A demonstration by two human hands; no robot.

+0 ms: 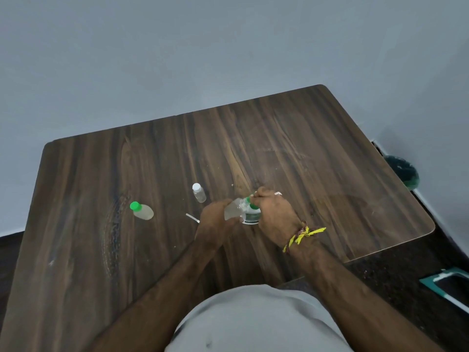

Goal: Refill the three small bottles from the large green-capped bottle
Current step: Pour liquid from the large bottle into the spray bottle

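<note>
Two hands meet over the middle of a dark wood-grain table (317, 153), the left hand (215, 219) wrapped around a tilted clear plastic bottle (232, 210) and the right hand (272, 214) closed on something green at its neck, beside a green-topped container (251, 215) whose exact form is hidden by the fingers. The clear bottle looks light, thin-walled and easily squeezed, so a grip around its body, not its neck, seems safest, while a white-capped small bottle (199, 193) stands just beyond the hands and a green-capped small bottle (142, 210) sits well apart to the left
</note>
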